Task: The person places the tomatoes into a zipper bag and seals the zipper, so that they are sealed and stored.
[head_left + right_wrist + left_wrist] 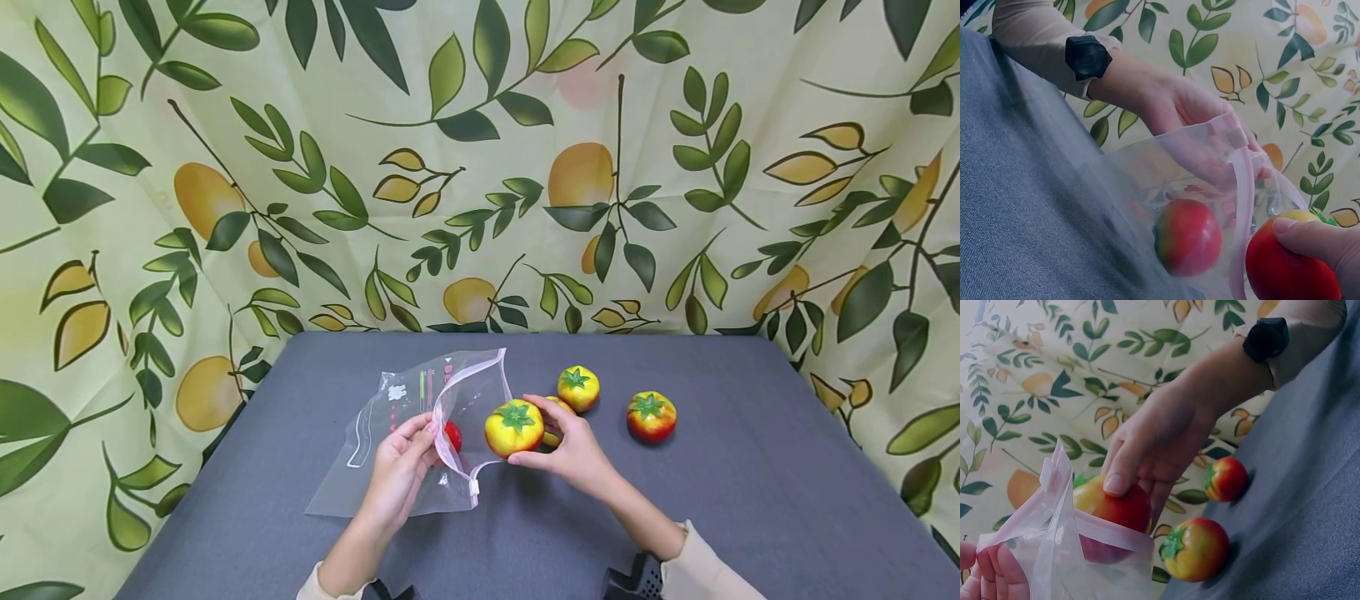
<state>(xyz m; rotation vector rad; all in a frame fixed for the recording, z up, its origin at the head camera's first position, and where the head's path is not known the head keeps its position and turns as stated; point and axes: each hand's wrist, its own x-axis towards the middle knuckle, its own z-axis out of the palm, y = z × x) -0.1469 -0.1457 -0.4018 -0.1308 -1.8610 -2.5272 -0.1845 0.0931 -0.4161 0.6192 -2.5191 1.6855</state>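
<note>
My left hand [405, 467] pinches the mouth of a clear zip bag [360, 467] with a pale pink slider strip, holding it apart. A red tomato-like fruit [1188, 237] lies inside the bag, seen through the plastic. In my right hand [573, 446], gripped between thumb and fingers, is a red-and-yellow tomato [514, 429] with a green leafy top. It is at the bag's opening; the left wrist view shows its lower part behind the pink strip [1116, 530]. Another yellow tomato [555, 411] is partly hidden behind the right hand.
Two more red-and-yellow tomatoes, one farther back [578, 388] and one to the right [651, 417], rest on the grey table [750, 500]. A leaf-and-fruit patterned cloth [480, 167] hangs behind the table. Dark devices are strapped to both wrists.
</note>
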